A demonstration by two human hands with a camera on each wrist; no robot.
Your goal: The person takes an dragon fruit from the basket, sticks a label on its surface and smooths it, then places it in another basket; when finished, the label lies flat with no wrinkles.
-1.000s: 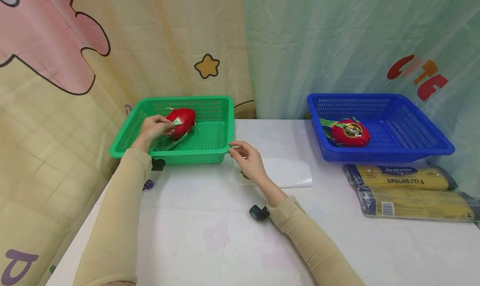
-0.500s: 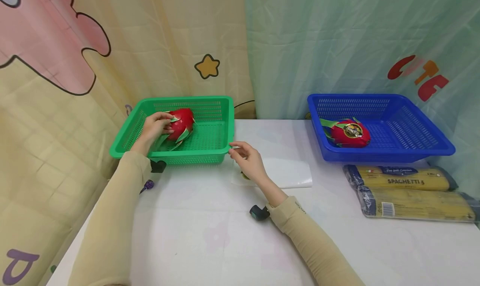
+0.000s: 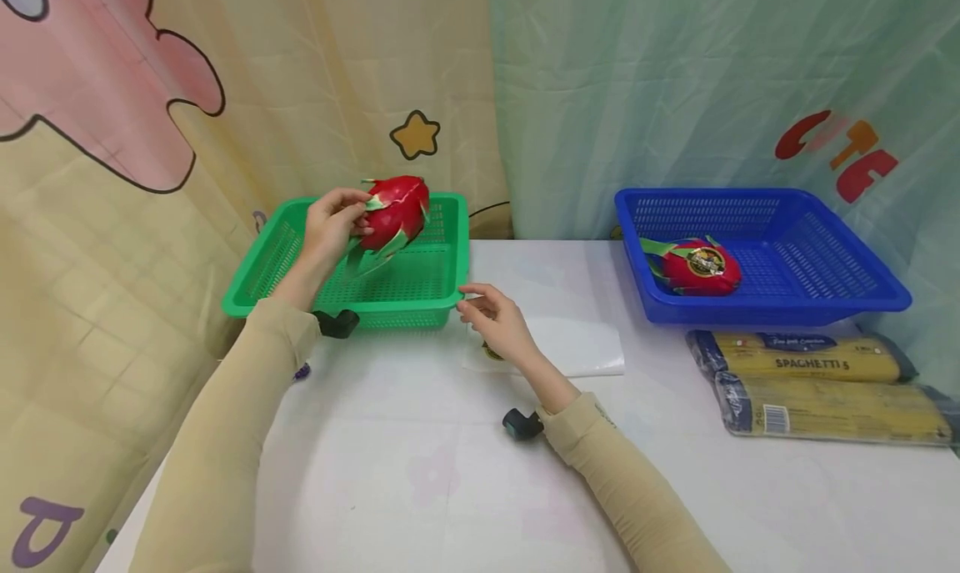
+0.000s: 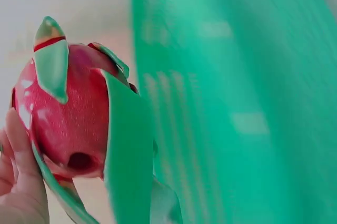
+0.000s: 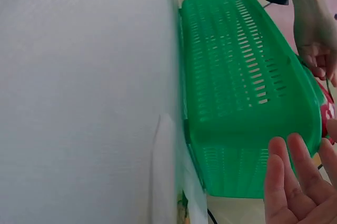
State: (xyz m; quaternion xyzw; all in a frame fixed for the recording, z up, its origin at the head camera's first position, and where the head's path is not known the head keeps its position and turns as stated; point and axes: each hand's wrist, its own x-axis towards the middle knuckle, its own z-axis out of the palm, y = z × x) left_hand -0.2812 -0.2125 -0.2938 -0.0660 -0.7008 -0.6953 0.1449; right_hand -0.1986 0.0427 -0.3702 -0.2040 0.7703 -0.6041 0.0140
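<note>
A red dragon fruit (image 3: pixel 402 208) with green scales is held in my left hand (image 3: pixel 330 227), thumb and fingers on its left end. It is raised over the green basket (image 3: pixel 375 308), its top overlapping the back rim in the head view. The left wrist view shows the fruit (image 4: pixel 79 113) close up, a dark hollow at its end and the fingers along its left side. My right hand (image 3: pixel 501 329) pinches the basket's front right corner. In the right wrist view, fingertips (image 5: pixel 297 142) lie at that corner.
A blue basket (image 3: pixel 750 310) at the right holds another dragon fruit (image 3: pixel 701 266) with a round label. Two spaghetti packs (image 3: pixel 817 356) lie in front of it. A white plastic sheet (image 3: pixel 570 346) lies between the baskets. A small purple thing (image 3: pixel 302 372) is beside my left sleeve.
My left hand has lifted the dragon fruit up from the green basket's floor and moved it to the right. The right hand has stayed at the basket's corner.
</note>
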